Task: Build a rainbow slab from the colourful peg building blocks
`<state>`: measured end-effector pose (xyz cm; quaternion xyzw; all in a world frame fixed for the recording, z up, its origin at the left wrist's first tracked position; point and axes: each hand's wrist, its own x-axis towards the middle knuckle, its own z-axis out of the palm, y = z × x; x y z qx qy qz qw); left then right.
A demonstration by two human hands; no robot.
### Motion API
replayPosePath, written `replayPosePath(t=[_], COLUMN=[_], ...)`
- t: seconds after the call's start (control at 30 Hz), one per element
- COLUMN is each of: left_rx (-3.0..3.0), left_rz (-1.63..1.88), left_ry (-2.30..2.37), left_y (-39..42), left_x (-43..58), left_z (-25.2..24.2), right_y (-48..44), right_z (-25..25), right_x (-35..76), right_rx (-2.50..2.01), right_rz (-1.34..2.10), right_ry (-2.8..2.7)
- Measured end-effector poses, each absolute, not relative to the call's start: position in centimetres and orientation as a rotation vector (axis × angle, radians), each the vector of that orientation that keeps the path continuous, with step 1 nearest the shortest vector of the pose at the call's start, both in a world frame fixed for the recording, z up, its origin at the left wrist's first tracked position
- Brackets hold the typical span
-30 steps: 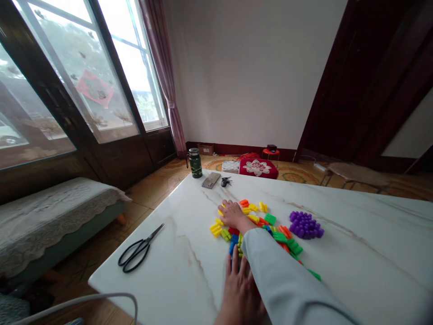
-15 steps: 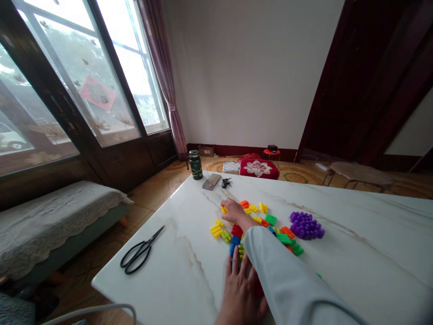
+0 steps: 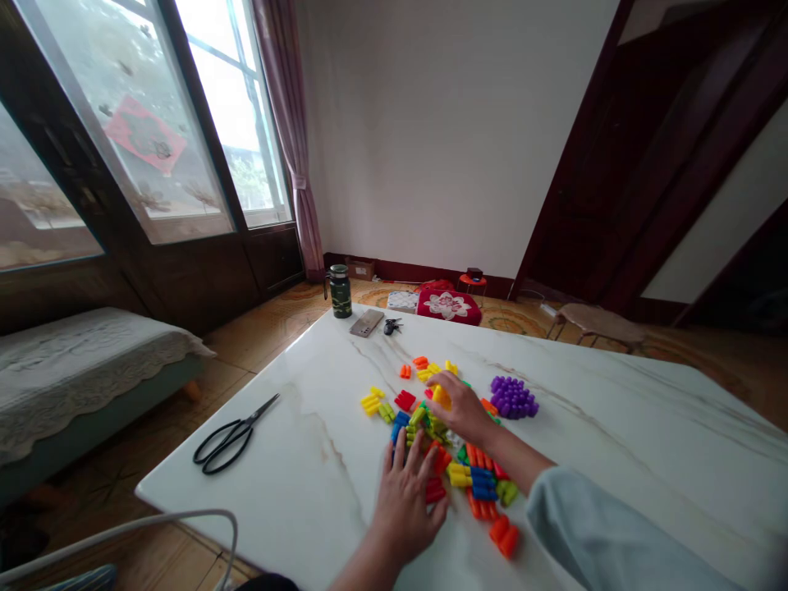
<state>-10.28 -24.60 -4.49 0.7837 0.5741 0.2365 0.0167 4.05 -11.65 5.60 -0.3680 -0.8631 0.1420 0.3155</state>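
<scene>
While the left hand (image 3: 403,497) lies palm down at the near left edge of a loose heap of plastic pieces (image 3: 434,427), the right hand (image 3: 460,406) is over the heap's far part, its thumb and fingers curled partway closed around a yellow piece (image 3: 442,397). The left fingers are straight and parted, their tips at the blue and lime pieces; whether the palm pins anything cannot be told.

The heap spreads across the middle of the white veined table (image 3: 295,492). Its pieces are glossy and rounded, many like short tubes joined side by side, in red, orange, yellow, lime, green and blue. A yellow block (image 3: 459,474) abuts blue ones (image 3: 483,483), and an orange pair (image 3: 505,536) lies nearest the viewer. Knobbly purple pieces (image 3: 514,398) sit packed together to the right, just apart from the rest.

Half a second earlier the right hand was at the heap's far left; it has drawn back toward the middle — leaving a small orange piece (image 3: 405,372) uncovered. Its forearm has swung right, off the left hand, so the near pieces it hid now show — red, orange, yellow and blue.
</scene>
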Motion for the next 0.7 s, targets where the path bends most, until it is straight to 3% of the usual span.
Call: replayPosePath(t=[0.27, 0.43, 0.6, 0.7], left_rx=[2.457, 2.476, 2.461, 2.446], left_rz=[0.75, 0.757, 0.74, 0.719], left_ry=[1.807, 1.826, 1.804, 1.794], left_y=[-24.4, -24.3, -24.4, -24.5], left_x=[-10.3, -10.2, -10.3, -10.4], left_z=[-4.5, -5.0, -4.8, -4.4], right_y=[-17.8, -19.1, -14.4, -8.3], right_z=[-0.3, -0.5, 1.3, 2.4], right_x=[7.4, 7.2, 6.6, 5.8], right_rx=[-1.034, -1.098, -1.088, -1.321], right_rz=[0.167, 0.135, 0.09, 0.049], right_ry=[-2.388, -2.547, -2.341, -2.166])
